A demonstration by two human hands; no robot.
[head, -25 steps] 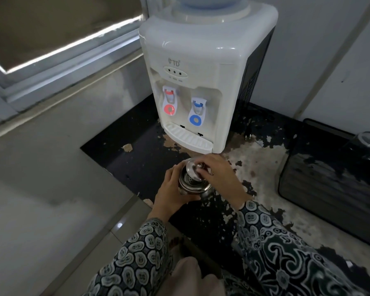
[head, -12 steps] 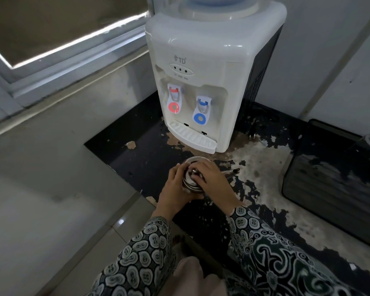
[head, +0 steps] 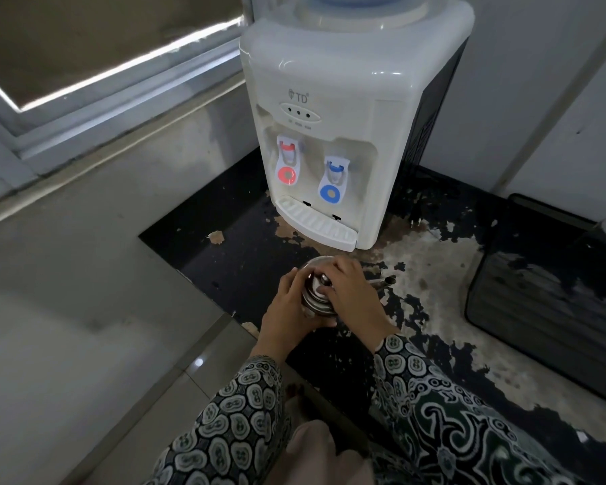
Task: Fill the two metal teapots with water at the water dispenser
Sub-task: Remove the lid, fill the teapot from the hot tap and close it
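On white water dispenser (head: pixel 333 82): "TD" logo (head: pixel 298 97); both hands grip teapot (head: pixel 315 292).

The teapot (head: pixel 315 299) is polished metal, bright and mirror-like where it shows between the hands. The water dispenser (head: pixel 343 110) is smooth, glossy cream plastic with a ribbed drip tray (head: pixel 315 224), and it stands on a black countertop (head: pixel 245 253) whose coating has flaked off into rough, pale patches. The sleeves (head: pixel 445 414) are soft, matt printed cloth.

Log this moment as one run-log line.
left hand grips teapot | right hand on lid | short of dispenser | taps untouched
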